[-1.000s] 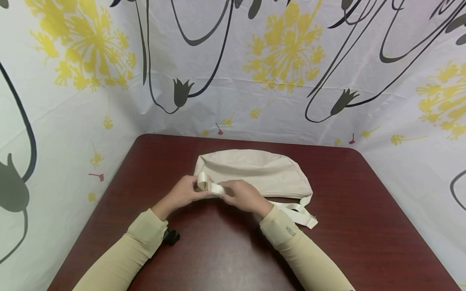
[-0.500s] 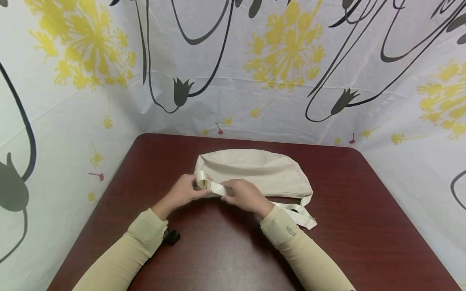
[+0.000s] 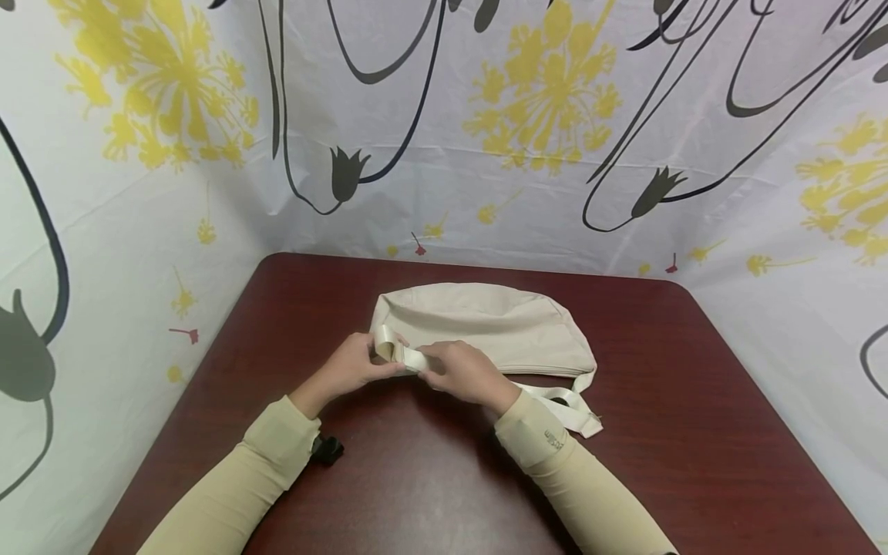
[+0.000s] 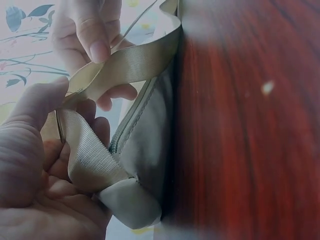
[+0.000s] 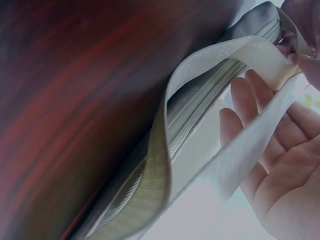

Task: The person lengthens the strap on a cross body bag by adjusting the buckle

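A cream bag (image 3: 486, 320) lies on the dark red table, its zipper (image 4: 132, 117) along the near edge. My left hand (image 3: 345, 367) pinches the bag's cream webbing strap (image 3: 415, 360) at the bag's left corner, where the strap stands up in a small loop (image 3: 385, 343). A thin strap slider (image 4: 60, 126) shows between the left fingers in the left wrist view. Just to the right, my right hand (image 3: 463, 373) pinches the same strap, its thumb (image 4: 99, 50) pressing on the webbing. In the right wrist view, the strap also arcs past the zipper in a long slack loop (image 5: 167, 130).
More of the strap lies folded on the table (image 3: 666, 370) by the bag's right corner, with its folded end (image 3: 586, 425) pointing toward me. A small black object (image 3: 326, 450) shows beside the left sleeve. Patterned white cloth (image 3: 444, 154) hangs behind and at both sides.
The strap between my hands looked longer and flatter half a second ago and is now shorter again. Its folded end at right has slid slightly left. Both hands stay nearly in place.
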`<action>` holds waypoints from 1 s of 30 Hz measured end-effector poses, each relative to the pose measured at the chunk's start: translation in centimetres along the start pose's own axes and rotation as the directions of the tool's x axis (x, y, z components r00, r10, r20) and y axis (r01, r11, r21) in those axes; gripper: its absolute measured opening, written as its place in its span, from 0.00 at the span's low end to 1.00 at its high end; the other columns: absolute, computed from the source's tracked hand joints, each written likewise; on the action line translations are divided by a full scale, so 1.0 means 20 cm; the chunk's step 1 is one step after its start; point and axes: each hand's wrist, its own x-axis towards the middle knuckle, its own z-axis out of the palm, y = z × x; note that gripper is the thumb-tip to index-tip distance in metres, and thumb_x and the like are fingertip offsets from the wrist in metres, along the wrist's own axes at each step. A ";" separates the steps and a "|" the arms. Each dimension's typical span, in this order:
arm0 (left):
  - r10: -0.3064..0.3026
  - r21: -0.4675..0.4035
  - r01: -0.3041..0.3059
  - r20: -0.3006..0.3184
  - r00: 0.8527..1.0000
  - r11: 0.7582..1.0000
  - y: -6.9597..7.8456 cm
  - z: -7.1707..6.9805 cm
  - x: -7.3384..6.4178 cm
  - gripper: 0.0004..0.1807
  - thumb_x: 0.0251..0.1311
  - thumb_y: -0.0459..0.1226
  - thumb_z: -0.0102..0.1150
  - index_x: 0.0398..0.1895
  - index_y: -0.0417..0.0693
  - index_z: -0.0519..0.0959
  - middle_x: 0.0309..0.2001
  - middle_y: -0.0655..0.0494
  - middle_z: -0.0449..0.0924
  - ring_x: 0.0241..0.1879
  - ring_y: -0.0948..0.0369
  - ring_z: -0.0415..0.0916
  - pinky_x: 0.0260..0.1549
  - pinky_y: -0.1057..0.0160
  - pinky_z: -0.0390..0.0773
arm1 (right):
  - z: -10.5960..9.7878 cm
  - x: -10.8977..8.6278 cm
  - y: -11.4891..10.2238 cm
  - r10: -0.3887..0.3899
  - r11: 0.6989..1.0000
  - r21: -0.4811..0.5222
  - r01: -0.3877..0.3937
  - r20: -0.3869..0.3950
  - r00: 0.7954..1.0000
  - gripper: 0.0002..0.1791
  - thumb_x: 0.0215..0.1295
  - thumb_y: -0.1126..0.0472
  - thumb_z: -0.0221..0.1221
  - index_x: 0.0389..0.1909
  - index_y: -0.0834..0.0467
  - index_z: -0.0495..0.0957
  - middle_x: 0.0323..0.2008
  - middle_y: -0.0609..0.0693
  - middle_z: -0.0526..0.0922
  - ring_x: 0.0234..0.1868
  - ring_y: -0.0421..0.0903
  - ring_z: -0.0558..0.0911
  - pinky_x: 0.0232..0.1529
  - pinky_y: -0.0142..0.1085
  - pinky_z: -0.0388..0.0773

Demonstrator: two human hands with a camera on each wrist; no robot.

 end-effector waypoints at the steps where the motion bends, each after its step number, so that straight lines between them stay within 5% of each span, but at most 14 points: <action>1: -0.002 -0.001 0.002 0.001 1.000 1.000 0.00 0.00 0.00 0.17 0.51 0.45 0.72 0.44 0.51 0.83 0.36 0.59 0.85 0.33 0.66 0.75 0.34 0.67 0.75 | 0.00 0.00 0.00 0.002 1.000 0.005 -0.002 0.001 1.000 0.19 0.62 0.54 0.63 0.55 0.49 0.80 0.38 0.42 0.84 0.35 0.39 0.77 0.39 0.37 0.76; 12: -0.050 0.004 0.049 0.012 0.999 0.999 0.01 -0.01 -0.01 0.18 0.52 0.47 0.71 0.44 0.53 0.82 0.29 0.58 0.82 0.24 0.62 0.72 0.25 0.64 0.73 | 0.00 0.00 0.00 0.016 1.000 0.000 -0.016 0.003 1.000 0.22 0.61 0.54 0.65 0.56 0.54 0.79 0.43 0.45 0.84 0.36 0.39 0.77 0.42 0.37 0.76; 22: -0.047 -0.021 0.047 0.009 0.999 0.999 0.01 -0.01 -0.02 0.17 0.52 0.44 0.71 0.44 0.51 0.81 0.26 0.58 0.79 0.20 0.63 0.70 0.20 0.64 0.73 | 0.01 -0.01 0.02 0.015 1.000 -0.021 -0.015 0.014 1.000 0.21 0.59 0.54 0.66 0.54 0.51 0.80 0.34 0.41 0.81 0.31 0.39 0.74 0.36 0.34 0.74; 30: -0.028 -0.019 0.028 0.014 1.000 0.999 0.02 0.00 -0.02 0.17 0.52 0.45 0.71 0.44 0.51 0.82 0.34 0.60 0.84 0.30 0.64 0.73 0.31 0.66 0.74 | 0.02 -0.01 0.02 -0.008 1.000 -0.007 0.008 0.010 1.000 0.18 0.61 0.56 0.63 0.53 0.51 0.81 0.34 0.41 0.82 0.32 0.38 0.75 0.37 0.35 0.75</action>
